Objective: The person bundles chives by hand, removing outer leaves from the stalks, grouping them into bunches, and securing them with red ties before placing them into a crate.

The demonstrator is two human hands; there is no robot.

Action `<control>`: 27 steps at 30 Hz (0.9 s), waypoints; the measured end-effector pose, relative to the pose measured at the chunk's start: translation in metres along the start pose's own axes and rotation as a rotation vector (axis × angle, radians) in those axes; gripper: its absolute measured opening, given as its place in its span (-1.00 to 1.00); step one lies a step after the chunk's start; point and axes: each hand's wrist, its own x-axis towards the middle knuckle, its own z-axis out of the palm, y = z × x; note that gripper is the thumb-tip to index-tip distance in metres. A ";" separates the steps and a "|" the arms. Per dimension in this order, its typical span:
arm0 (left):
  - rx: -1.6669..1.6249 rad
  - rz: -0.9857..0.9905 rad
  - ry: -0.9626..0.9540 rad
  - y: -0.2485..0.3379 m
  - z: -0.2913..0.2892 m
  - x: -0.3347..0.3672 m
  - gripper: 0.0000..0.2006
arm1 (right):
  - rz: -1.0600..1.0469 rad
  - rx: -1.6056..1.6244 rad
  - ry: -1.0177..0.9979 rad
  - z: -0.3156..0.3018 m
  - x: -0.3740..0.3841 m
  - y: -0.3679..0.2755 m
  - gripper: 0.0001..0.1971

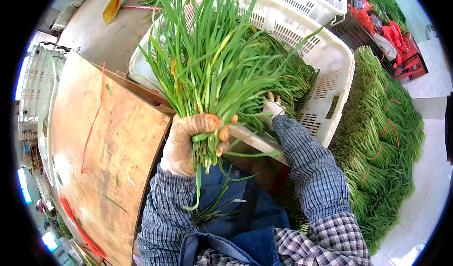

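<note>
Green Chinese chives [207, 77] are fanning upward from the left hand [181, 141], whose fingers [205, 122] are curling around the stems [205, 156] at the near edge of a white plastic crate [336, 54]. The right hand [272, 109] is reaching into that crate among loose chives [302, 83]; leaves [255, 101] are partly hiding it, so whether it is pinching any, I cannot tell.

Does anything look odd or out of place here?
Yes: a few yellowed leaves stand out in the mostly green bunch gripped by the left fingers, and stray green scraps lie scattered on the wooden board, apart from the bunch, as if dropped.
</note>
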 end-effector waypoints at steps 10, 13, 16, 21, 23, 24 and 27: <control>-0.028 0.327 -0.124 0.015 0.013 -0.099 -0.48 | -0.109 -0.246 -0.059 -0.004 -0.037 -0.017 -0.09; -0.003 0.557 -0.158 0.043 0.013 -0.155 -0.49 | -0.134 -0.157 -0.001 -0.005 -0.030 -0.005 -0.21; 0.155 0.798 -0.054 0.064 0.007 -0.246 -0.47 | -0.111 0.056 0.217 -0.004 -0.013 -0.006 -0.35; 0.350 1.075 0.219 0.046 -0.015 -0.358 -0.43 | -0.432 0.370 0.808 -0.073 -0.094 -0.016 -0.52; 0.238 1.241 0.241 0.016 -0.031 -0.385 -0.47 | -0.622 0.799 0.459 -0.093 -0.178 -0.080 -0.59; 0.202 1.324 0.375 -0.002 -0.038 -0.397 -0.50 | -0.762 0.973 0.204 -0.095 -0.218 -0.113 -0.60; -0.134 1.374 0.679 -0.055 -0.069 -0.394 -0.54 | -1.052 0.966 -0.510 -0.095 -0.309 -0.187 -0.59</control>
